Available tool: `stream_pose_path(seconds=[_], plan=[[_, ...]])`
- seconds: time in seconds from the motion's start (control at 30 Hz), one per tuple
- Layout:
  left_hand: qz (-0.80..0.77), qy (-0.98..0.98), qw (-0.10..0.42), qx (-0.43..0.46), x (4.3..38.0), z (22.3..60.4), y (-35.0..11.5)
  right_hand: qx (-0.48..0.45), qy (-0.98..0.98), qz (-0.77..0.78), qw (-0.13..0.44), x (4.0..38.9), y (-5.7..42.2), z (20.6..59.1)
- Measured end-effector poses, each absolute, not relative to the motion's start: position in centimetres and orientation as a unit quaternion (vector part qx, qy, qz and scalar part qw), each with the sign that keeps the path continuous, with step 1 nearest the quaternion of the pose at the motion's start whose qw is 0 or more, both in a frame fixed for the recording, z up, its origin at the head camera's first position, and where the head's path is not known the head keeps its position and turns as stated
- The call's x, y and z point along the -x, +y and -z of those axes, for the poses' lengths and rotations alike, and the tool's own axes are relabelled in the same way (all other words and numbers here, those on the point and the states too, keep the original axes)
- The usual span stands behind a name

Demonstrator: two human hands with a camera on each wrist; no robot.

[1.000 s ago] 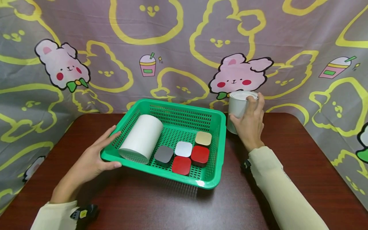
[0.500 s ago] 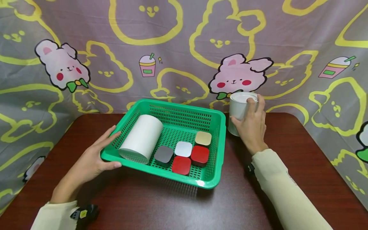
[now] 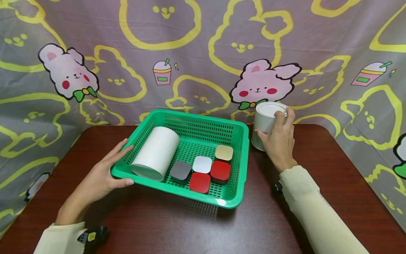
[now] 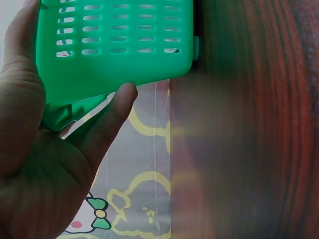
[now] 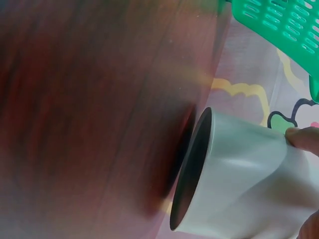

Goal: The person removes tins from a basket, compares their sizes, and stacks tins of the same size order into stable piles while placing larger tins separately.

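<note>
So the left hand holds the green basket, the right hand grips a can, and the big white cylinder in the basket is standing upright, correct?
Not quite: the white cylinder lies on its side in the green basket, as the head view shows. The rest is right.

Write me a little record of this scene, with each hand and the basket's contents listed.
Left hand: grips the green basket at its near-left corner
Right hand: holds the white can, right of the basket
In basket: white cylinder lying on its side; grey block, white block, beige block, two red blocks
Surface: dark reddish-brown table
Backdrop: cartoon-print cloth
</note>
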State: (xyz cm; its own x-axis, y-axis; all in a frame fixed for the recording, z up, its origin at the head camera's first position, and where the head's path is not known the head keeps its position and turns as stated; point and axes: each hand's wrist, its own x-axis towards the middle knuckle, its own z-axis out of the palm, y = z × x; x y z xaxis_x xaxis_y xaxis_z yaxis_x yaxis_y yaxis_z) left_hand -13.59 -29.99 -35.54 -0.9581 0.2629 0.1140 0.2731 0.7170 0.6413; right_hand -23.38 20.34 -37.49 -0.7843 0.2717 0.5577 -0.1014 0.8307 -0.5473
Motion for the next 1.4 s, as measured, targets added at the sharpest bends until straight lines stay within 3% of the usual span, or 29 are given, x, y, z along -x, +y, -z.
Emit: stream_pose_path(seconds=[0.63,1.4], plan=[[0.343,-0.928,0.004,0.142,13.61,35.43,-29.86,0.048,-0.888,-0.308,0.337,23.38,20.22,37.76],[0.338,-0.931,0.004,0.137,13.61,35.39,-29.91,0.071,-0.911,-0.282,0.292,23.27,20.1,37.36]])
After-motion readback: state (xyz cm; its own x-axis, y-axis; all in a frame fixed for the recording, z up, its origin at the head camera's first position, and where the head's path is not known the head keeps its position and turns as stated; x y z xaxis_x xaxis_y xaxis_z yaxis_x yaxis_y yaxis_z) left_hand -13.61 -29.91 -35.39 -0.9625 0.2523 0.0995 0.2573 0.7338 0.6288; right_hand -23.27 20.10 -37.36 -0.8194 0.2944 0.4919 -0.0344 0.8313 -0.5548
